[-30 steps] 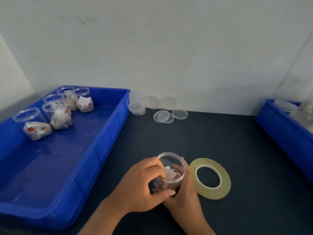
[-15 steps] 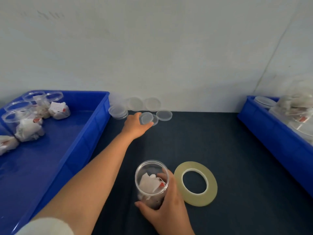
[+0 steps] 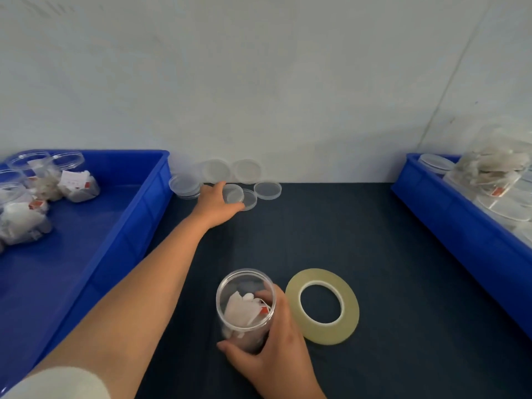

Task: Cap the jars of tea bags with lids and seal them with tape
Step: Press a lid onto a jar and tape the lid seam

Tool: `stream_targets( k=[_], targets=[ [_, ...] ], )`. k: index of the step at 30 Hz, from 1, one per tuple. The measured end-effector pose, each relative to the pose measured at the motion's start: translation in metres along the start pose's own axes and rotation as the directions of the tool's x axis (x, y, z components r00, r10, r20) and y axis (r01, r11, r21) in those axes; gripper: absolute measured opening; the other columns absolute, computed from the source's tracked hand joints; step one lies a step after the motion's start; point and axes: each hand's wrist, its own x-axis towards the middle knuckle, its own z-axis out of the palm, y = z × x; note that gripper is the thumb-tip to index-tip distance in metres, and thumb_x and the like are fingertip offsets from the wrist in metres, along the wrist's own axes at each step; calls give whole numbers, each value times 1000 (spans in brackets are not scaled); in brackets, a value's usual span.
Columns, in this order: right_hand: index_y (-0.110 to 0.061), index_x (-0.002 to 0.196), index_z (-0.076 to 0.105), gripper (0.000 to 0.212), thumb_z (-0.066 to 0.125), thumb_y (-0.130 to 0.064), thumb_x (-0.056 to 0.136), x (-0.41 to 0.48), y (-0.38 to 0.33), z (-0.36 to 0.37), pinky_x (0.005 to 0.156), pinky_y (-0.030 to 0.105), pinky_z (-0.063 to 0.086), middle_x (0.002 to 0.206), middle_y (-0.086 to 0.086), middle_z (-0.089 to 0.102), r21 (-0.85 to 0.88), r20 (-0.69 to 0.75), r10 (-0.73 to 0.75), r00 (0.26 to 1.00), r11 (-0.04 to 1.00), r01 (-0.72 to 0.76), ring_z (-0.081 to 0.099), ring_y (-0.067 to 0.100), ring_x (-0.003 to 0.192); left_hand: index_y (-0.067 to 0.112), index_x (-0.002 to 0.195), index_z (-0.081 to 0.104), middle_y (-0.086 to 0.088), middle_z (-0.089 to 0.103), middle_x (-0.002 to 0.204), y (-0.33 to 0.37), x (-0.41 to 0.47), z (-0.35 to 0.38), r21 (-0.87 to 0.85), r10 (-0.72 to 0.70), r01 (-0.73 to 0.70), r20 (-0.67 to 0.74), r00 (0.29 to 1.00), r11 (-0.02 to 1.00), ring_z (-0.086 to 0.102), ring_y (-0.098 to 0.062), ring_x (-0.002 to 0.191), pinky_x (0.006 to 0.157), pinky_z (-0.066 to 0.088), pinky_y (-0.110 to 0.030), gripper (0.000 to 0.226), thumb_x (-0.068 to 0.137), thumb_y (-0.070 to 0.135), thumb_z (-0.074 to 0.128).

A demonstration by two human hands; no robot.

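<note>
Jar of tea bags (image 3: 244, 309) stands upright, uncapped, nearest the person, right hand (image 3: 276, 358) wrapped round its side, while well beyond it, at the far side of the table (image 3: 374, 240), left hand (image 3: 216, 203) pinches one clear lid (image 3: 233, 193).

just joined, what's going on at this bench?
A person's right hand holds an open jar of tea bags upright on the table, beside the tape roll. The left hand is out at the loose lids, gripping one lid. The jar has no lid or tape yet.
</note>
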Motion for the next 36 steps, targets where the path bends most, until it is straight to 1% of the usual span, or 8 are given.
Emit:
stream_targets(
  k=[2,5,8,12,19,28,32,36],
  targets=[
    [-50,147,34,102,92,-61,64,0,-1,-1,99,17,50,143,-22,50,-7,-1,-2,1000,1000,2,55,1,132,24,160,39,-5,34,157,3,-27,-12,-60,29,-30,-6,1000,998,48,-24,141,106,45,-35,94,80,54,78],
    [-49,145,36,98,93,-59,65,0,-3,-3,98,18,51,141,-22,52,-4,1,-5,1000,1000,5,56,4,131,29,152,47,19,54,137,17,-87,-38,-134,138,-131,42,990,982,57,8,112,81,43,-18,90,73,63,75],
    [-52,142,36,96,93,-58,64,0,-7,-5,95,20,53,139,-23,54,0,-15,3,1000,1000,-3,58,2,129,56,151,42,37,49,131,31,-159,-63,-104,304,-289,196,932,952,51,26,114,90,46,-18,83,75,76,71],
    [-65,143,28,102,95,-52,66,0,-12,-8,100,16,49,142,-27,54,50,-9,2,1000,999,-1,55,-1,133,68,153,28,41,37,140,40,-237,-73,53,426,-484,399,812,873,46,12,131,100,51,-28,87,77,89,65],
    [-55,148,34,99,95,-46,71,-1,-13,-7,100,29,55,142,-23,56,77,3,7,1000,997,-8,59,4,132,51,157,32,42,28,147,42,-268,-62,261,427,-497,283,859,828,43,11,128,97,43,-18,98,74,82,73],
    [-45,150,35,95,93,-50,75,-1,-13,-5,90,31,60,136,-22,59,61,11,13,1000,998,-14,63,5,124,53,157,27,25,34,144,59,-265,-35,447,428,-509,276,861,736,46,-2,124,87,46,-25,91,80,86,62],
    [-43,152,35,95,91,-52,75,-2,-8,-4,90,27,59,138,-21,58,65,21,16,1000,998,-17,63,5,123,47,156,28,20,37,150,65,-268,-35,492,421,-506,282,862,708,48,-8,131,96,49,-29,89,82,81,66],
    [-40,133,46,63,83,-48,83,2,-5,3,83,37,60,121,-14,62,94,41,61,997,994,-65,68,13,105,31,154,23,3,33,150,71,-281,-21,569,401,-528,344,849,630,35,-23,140,113,40,-41,113,69,96,58]
  ],
)
